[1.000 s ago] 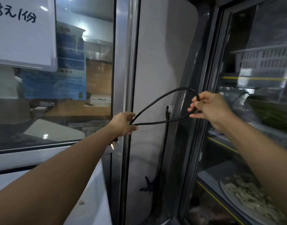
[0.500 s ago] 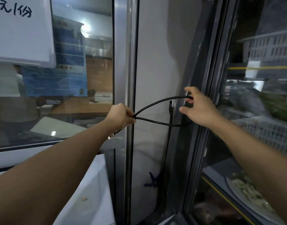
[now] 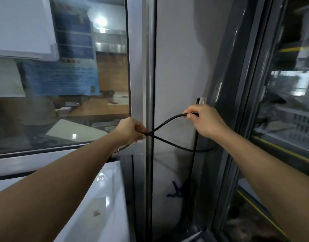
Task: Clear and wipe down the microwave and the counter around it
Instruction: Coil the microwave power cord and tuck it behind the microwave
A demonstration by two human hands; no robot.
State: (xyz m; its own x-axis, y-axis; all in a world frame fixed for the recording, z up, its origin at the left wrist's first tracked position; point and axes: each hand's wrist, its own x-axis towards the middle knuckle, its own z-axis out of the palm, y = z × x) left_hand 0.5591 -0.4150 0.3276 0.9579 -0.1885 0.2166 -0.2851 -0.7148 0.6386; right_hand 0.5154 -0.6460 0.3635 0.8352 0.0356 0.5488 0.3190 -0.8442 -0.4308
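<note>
Both hands' grip point(image 3: 131, 131) point(image 3: 205, 119) on black cord point(image 3: 167, 121), loop roughly horiz., crossed nr left.

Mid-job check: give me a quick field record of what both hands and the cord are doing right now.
left hand: grips the black cord where two strands cross
right hand: holds the cord's upper strand in front of the grey wall panel
cord shape: loop between the hands, lower strand sagging toward the right
plug: metal prongs show just below the left hand
cord run: one length drops down the panel
nearby: white appliance top lower left; glass-door cabinet at right
</note>
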